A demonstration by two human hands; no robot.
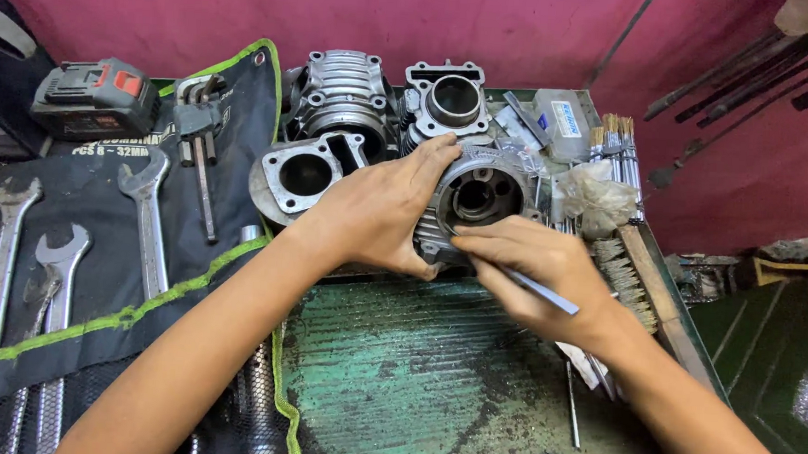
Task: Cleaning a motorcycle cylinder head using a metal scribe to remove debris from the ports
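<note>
My left hand (pixel 382 207) grips the left side of a finned metal engine cylinder (pixel 479 194) tilted with its bore toward me, fingers curled over its top edge. My right hand (pixel 536 262) pinches a thin flat metal tool (pixel 543 294), its tip touching the cylinder's lower front face. The cylinder rests at the back of a worn green metal bench (pixel 414 384).
Other cylinders stand behind: one at left (pixel 301 176), a finned one (pixel 342 95), another (pixel 452 101). Spanners (pixel 146 223) lie on a black tool roll (pixel 98 266) at left, with a battery pack (pixel 97 96). Wire brushes (pixel 628 266) and a plastic bag (pixel 599 200) sit right.
</note>
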